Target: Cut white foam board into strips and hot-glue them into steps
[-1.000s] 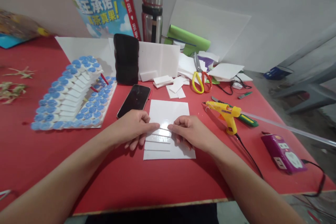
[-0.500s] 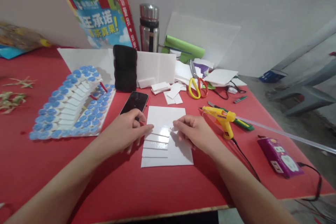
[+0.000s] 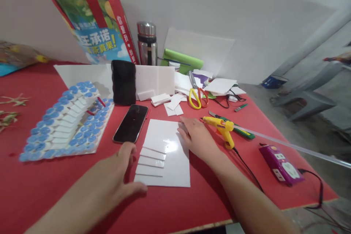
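Note:
A white foam board (image 3: pixel 177 168) lies flat on the red tabletop in front of me. Several overlapping white strips (image 3: pixel 151 161) run like steps up its left half, with a shiny patch above them. My left hand (image 3: pixel 124 173) is beside the board's lower left corner, thumb and fingers apart and nothing in it. At the board's upper right edge, my right hand (image 3: pixel 195 133) reaches forward with fingers extended and thumb over the board. I see nothing in it; its fingertips are partly hidden. A yellow hot glue gun (image 3: pixel 221 128) lies just right of that hand.
A phone (image 3: pixel 131 123) lies left of the board. Farther left stands a white stepped model with blue rounds (image 3: pixel 90 131). Scissors (image 3: pixel 197 97) and loose white pieces (image 3: pixel 173 104) lie behind. A green cutter (image 3: pixel 245 132) and purple power strip (image 3: pixel 281 164) are at right.
Both hands have left the strips: my left hand moved left and nearer me and opened, my right hand moved to the board's upper right edge. The view has shifted slightly.

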A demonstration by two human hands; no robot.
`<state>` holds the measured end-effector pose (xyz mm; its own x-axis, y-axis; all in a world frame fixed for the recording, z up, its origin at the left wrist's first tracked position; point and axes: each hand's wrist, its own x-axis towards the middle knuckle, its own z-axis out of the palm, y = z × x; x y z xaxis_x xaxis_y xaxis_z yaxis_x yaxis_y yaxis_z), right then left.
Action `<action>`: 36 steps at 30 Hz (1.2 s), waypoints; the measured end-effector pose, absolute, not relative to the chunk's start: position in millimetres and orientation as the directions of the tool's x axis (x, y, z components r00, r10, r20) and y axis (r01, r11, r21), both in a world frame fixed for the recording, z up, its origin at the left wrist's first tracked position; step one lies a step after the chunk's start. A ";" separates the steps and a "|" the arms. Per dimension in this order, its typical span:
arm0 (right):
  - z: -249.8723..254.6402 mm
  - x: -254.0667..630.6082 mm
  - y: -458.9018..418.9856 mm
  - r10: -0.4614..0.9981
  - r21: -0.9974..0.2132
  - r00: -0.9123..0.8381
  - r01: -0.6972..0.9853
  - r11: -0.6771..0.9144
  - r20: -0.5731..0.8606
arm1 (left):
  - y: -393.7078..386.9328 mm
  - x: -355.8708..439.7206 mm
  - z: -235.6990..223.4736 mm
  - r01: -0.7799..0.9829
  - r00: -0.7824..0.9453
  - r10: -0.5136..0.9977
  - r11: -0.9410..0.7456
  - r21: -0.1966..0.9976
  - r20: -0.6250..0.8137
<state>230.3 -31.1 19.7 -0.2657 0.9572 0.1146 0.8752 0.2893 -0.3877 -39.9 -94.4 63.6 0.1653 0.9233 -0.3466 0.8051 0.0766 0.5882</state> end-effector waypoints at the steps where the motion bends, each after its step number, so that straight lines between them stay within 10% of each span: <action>1: 22.8 231.0 -33.9 0.959 -0.355 -0.266 0.891 0.285 0.103 | -103.9 -39.7 60.2 0.828 0.156 0.924 0.070 0.557 -0.348; 16: 75.7 253.3 -83.0 0.955 -0.144 -0.015 0.989 -0.029 -0.297 | -105.6 -42.9 29.4 0.839 0.192 0.981 -0.153 0.522 -0.021; 28: 33.5 265.1 -149.3 0.929 -0.762 0.017 0.567 -0.314 -0.371 | -48.5 -14.1 35.4 0.303 0.253 0.938 0.157 0.940 -0.238; 36: 36.4 230.0 -146.6 0.906 -0.866 -0.267 0.469 -0.175 -0.328 | -0.7 8.4 38.6 0.178 0.234 0.966 -0.152 0.972 0.108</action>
<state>230.0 -146.6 36.4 -0.2669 0.9063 -0.3277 0.4694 -0.1748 -0.8655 8.4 -0.7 38.6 0.2343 0.9662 0.1078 0.1778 -0.1517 0.9723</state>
